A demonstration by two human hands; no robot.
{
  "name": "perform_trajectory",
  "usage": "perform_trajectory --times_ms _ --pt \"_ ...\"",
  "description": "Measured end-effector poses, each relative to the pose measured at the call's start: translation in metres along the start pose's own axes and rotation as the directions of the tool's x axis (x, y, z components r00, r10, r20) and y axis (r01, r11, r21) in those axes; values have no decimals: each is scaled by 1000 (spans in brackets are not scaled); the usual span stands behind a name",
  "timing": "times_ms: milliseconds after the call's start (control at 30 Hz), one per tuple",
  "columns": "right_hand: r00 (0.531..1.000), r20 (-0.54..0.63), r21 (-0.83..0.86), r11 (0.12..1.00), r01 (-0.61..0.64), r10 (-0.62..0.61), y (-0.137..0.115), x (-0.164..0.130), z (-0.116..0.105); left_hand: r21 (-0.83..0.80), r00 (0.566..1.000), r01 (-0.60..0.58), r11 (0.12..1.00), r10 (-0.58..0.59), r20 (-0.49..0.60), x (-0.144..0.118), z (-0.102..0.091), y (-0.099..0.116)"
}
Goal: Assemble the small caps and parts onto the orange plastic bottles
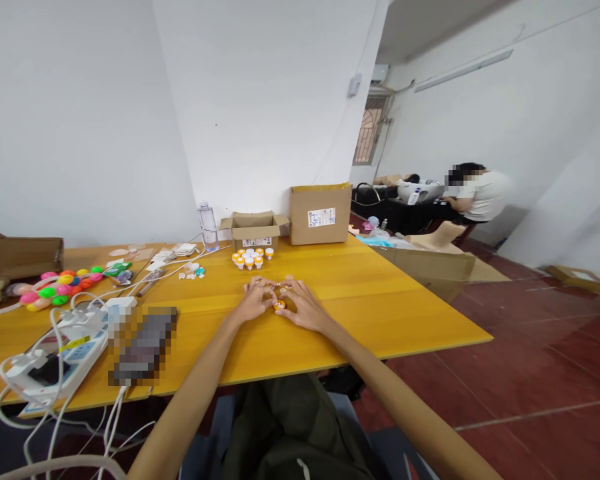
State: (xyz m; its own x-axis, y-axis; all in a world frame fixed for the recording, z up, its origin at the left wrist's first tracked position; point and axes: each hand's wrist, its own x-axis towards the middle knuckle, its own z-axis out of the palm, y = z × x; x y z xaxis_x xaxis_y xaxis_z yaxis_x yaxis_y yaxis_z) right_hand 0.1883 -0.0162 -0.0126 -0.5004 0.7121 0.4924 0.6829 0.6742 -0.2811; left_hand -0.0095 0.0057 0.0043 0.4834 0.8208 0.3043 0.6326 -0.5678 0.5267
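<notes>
Close together over the table, my left hand (255, 301) and my right hand (304, 308) curl inward with the thumbs facing each other. Between them is a small round orange piece (279, 305) with white in its middle. Both thumbs touch its sides, and the fingers of each hand are bent around it. Just beyond it, a small pale part (283, 291) lies by the right fingertips, too small to name. Ahead of the hands stands a cluster of small orange-and-white capped pieces (250, 261) with clear lower parts.
Behind the cluster are an open small carton (254, 230), a taped cardboard box (320, 223) and a clear bottle (208, 228). Small white and teal parts (193, 271) lie left. Nearer are a phone (147, 343), a power strip (87, 343) and colourful balls (55, 288). A person (480, 193) sits far right.
</notes>
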Motion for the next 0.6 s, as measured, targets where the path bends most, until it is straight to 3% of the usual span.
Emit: perform_trajectory --times_ms 600 --pt "997 39 28 998 59 -60 6 -1 4 -11 999 35 999 -35 36 0 3 -1"
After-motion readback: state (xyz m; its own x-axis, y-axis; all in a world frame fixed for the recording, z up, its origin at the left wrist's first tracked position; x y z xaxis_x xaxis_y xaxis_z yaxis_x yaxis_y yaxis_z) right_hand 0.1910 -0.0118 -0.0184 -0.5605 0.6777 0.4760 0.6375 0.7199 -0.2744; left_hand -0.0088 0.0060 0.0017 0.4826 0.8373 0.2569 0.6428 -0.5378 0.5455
